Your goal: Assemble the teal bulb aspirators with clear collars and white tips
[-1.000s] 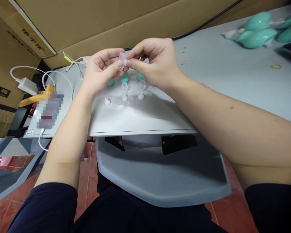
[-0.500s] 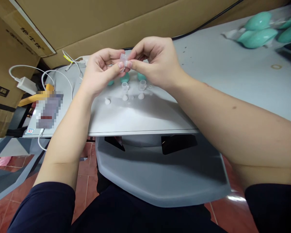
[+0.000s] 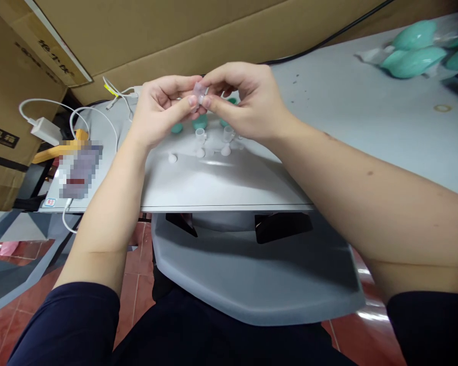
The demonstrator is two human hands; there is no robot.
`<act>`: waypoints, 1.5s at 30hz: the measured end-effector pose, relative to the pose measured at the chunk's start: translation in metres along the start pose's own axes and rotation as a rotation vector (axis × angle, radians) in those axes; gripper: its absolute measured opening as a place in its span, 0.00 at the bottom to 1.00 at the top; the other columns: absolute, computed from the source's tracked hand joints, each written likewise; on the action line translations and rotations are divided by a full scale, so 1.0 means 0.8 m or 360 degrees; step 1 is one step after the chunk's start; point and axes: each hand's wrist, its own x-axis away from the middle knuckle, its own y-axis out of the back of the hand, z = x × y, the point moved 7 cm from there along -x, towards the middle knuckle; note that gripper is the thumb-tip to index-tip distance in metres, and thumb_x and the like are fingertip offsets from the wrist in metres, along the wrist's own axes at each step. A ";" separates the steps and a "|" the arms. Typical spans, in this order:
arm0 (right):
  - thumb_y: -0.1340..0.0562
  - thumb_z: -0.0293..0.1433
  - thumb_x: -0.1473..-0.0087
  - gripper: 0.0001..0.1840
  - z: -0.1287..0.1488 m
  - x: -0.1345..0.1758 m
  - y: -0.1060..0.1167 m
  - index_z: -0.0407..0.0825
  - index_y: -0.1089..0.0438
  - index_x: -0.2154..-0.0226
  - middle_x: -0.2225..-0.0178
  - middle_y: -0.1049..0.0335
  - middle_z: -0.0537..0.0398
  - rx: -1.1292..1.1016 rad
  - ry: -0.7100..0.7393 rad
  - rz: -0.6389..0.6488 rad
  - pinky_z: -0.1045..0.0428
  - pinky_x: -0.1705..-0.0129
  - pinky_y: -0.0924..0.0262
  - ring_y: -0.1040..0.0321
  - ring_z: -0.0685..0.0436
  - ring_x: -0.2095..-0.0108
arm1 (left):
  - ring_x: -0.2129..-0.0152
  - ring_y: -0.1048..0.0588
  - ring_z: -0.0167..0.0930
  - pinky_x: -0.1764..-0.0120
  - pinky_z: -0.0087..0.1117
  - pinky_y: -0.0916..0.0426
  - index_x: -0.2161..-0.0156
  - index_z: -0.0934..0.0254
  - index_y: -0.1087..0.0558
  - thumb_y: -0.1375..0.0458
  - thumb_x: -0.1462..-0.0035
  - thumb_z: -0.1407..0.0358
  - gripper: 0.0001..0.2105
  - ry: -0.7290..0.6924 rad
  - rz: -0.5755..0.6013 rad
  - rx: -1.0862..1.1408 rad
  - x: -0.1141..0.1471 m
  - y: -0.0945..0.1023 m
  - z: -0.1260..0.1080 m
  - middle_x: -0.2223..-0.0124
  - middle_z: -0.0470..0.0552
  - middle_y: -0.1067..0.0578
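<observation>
Between my two hands, above the back part of the table, is a small clear plastic piece [image 3: 199, 91]. My left hand [image 3: 164, 107] pinches it from the left with thumb and fingers, and my right hand [image 3: 248, 99] pinches its right side. Fingers cover much of it. Below them on the table stand two clear plastic cups with side spouts, a left cup [image 3: 200, 135] and a right cup [image 3: 228, 134]. Several small white teardrop-shaped pieces [image 3: 173, 158] lie nearer the front. Behind the cups, green rounded parts [image 3: 200, 122] are partly hidden by my hands.
A phone [image 3: 82, 172], blurred out, lies at the left with a white cable. Beside it are a white charger [image 3: 46, 131] and a yellow-orange bar [image 3: 57, 152]. Green egg-shaped items in clear bags [image 3: 414, 61] sit at the back right. Cardboard [image 3: 156, 35] borders the table's back.
The view has shifted slightly, so the table items appear a little to the right. Both hands keep their pinch on the clear piece, which looks slightly tilted compared with before.
</observation>
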 end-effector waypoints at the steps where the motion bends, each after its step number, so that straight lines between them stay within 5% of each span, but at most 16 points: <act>1: 0.21 0.52 0.38 0.12 0.001 0.000 0.000 0.66 0.15 0.59 0.54 0.13 0.60 0.0041 0.0004 0.0013 0.42 0.50 0.29 0.22 0.38 0.59 | 0.60 0.10 0.37 0.55 0.38 0.13 0.45 0.60 0.14 0.28 0.31 0.68 0.12 0.0006 -0.0004 -0.0013 0.000 0.001 0.001 0.57 0.49 0.12; 10: 0.26 0.38 0.33 0.05 0.014 0.004 0.016 0.62 0.15 0.54 0.55 0.15 0.54 0.0234 0.0148 0.0034 0.38 0.48 0.26 0.19 0.36 0.55 | 0.70 0.14 0.31 0.65 0.34 0.13 0.46 0.58 0.14 0.32 0.27 0.61 0.10 0.0058 0.0041 0.0074 -0.002 -0.006 0.017 0.57 0.48 0.12; 17: 0.27 0.46 0.33 0.06 0.013 0.004 0.011 0.67 0.17 0.62 0.55 0.16 0.57 0.0346 -0.0043 0.0112 0.39 0.43 0.24 0.22 0.34 0.53 | 0.69 0.14 0.29 0.63 0.32 0.14 0.47 0.60 0.17 0.35 0.22 0.60 0.07 0.0169 0.0073 0.0016 -0.001 -0.016 0.009 0.60 0.46 0.15; 25: 0.22 0.56 0.37 0.16 0.004 0.004 0.008 0.65 0.15 0.65 0.57 0.17 0.53 0.0230 -0.0169 0.0035 0.38 0.42 0.28 0.28 0.32 0.54 | 0.75 0.16 0.30 0.71 0.31 0.18 0.66 0.59 0.18 0.20 0.46 0.40 0.25 0.0074 0.0152 0.0199 -0.001 -0.020 0.000 0.66 0.46 0.17; 35: 0.21 0.51 0.38 0.12 0.000 0.006 0.003 0.65 0.15 0.65 0.59 0.18 0.53 0.0155 -0.0178 0.0064 0.38 0.44 0.28 0.30 0.33 0.56 | 0.78 0.17 0.29 0.74 0.28 0.19 0.66 0.57 0.13 0.20 0.43 0.49 0.16 -0.0043 0.0039 0.0186 0.000 -0.018 -0.005 0.71 0.45 0.16; 45: 0.20 0.55 0.41 0.15 0.013 0.009 0.003 0.66 0.16 0.67 0.60 0.17 0.53 0.0119 -0.0286 0.0045 0.34 0.41 0.27 0.26 0.29 0.52 | 0.77 0.19 0.28 0.71 0.34 0.19 0.67 0.57 0.19 0.27 0.35 0.45 0.19 -0.0091 0.0026 -0.0183 -0.003 -0.006 -0.002 0.68 0.44 0.18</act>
